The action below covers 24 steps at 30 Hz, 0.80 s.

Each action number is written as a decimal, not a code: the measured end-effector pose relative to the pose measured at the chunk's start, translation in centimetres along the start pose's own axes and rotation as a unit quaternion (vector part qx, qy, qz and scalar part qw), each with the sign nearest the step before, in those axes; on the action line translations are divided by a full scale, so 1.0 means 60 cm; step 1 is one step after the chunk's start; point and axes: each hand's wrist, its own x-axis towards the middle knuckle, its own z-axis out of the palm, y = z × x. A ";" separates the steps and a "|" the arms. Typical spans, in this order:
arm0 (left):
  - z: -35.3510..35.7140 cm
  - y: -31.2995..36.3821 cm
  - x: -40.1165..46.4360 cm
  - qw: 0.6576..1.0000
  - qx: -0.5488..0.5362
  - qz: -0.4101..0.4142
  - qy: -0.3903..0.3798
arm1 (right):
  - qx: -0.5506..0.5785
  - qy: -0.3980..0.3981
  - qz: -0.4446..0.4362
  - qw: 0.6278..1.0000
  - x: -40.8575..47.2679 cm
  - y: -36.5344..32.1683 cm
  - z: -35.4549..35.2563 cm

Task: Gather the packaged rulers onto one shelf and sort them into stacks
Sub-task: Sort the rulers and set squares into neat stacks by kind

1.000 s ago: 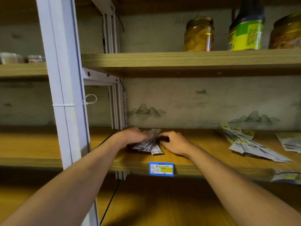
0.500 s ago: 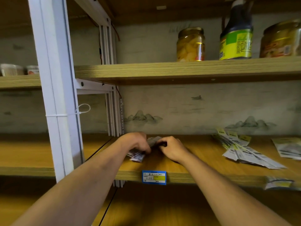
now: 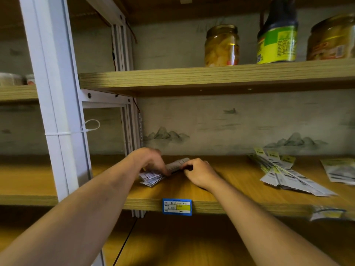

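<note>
A small stack of grey packaged rulers (image 3: 153,176) lies on the wooden middle shelf (image 3: 230,192), near its left end. My left hand (image 3: 149,160) curls over the near end of the stack and grips it. My right hand (image 3: 199,172) pinches the far end with curled fingers. A second, fanned pile of packaged rulers with yellow header cards (image 3: 284,172) lies on the same shelf to the right, apart from both hands. More packets (image 3: 338,169) lie at the far right edge.
A white metal upright (image 3: 55,112) with a cable tie stands left of my hands. The upper shelf (image 3: 211,77) carries glass jars (image 3: 221,45) and a dark bottle (image 3: 276,35). A blue price tag (image 3: 177,206) sits on the shelf's front edge; a packet (image 3: 326,215) hangs over it.
Both hands have closed in on the small stack, squaring its fanned packets together. The camera has tilted up a little, so the shelves appear lower in view.
</note>
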 end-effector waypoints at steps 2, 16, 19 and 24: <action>0.002 0.004 0.002 1.000 0.019 -0.013 0.006 | 0.001 -0.001 -0.003 1.000 0.000 -0.001 0.001; -0.002 0.021 0.021 0.999 0.008 -0.021 -0.039 | 0.001 -0.003 -0.001 1.000 0.003 0.001 0.003; -0.001 0.017 0.028 0.999 0.021 -0.016 -0.034 | 0.001 -0.005 0.001 1.000 0.003 0.000 0.003; -0.001 0.004 0.039 0.999 0.033 -0.007 -0.011 | 0.006 0.004 -0.001 1.000 -0.003 -0.002 -0.002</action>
